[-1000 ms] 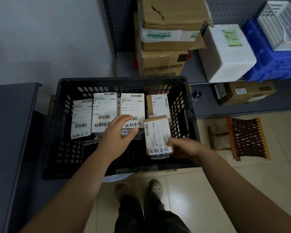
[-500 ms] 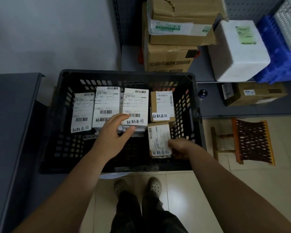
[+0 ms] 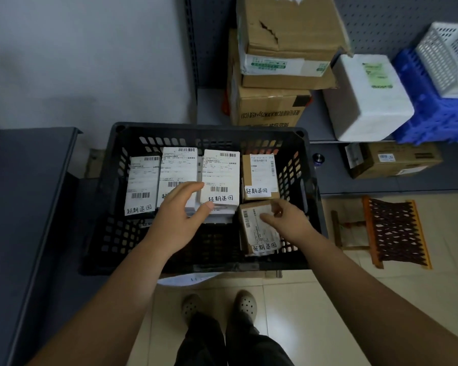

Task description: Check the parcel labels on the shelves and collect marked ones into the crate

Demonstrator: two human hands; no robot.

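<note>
We see the black crate [image 3: 306, 165] with five labelled parcels inside. Our left hand [image 3: 181, 216] grips the near edge of the middle white parcel [image 3: 220, 178], thumb under, fingers on top. Our right hand [image 3: 288, 220] rests on the brown parcel [image 3: 257, 233] lying at the crate's near right, fingers curled against it; whether it pinches, we cannot tell. Cardboard boxes [image 3: 283, 62] sit on the shelf behind.
</note>
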